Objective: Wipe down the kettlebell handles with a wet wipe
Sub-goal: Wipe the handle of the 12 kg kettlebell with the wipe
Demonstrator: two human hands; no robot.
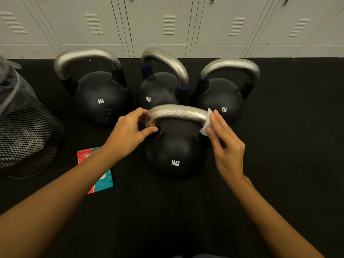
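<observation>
At the centre of the frame stands the nearest black 12 kg kettlebell [175,155] on the black rubber floor [279,146], its silver steel handle [176,112] beaded with droplets and arching left to right across the picture. The right hand [225,144] presses a white wet wipe [207,124] against the handle's right-hand bend, fingers nearly straight over the wipe — pressing it flat rather than clenching it. The left hand [130,133] grips the handle's left end, thumb under and fingers curled over the top, which seems to steady the bell.

The handle's long axis runs sideways, so from the wipe the unwiped bar lies to the left, toward the left hand; the next stroke would likely travel that way along the arch, and the left hand may need to give way as it comes.

Behind, toward the grey metal lockers [167,25], three more black kettlebells sit in a row — an 8 kg [101,97], a 12 kg [158,90] and another 8 kg [221,101] — their handles also wet. At lower left lies a red-and-teal wipe packet [102,181], and a black mesh bin [24,133] stands at the left edge.
</observation>
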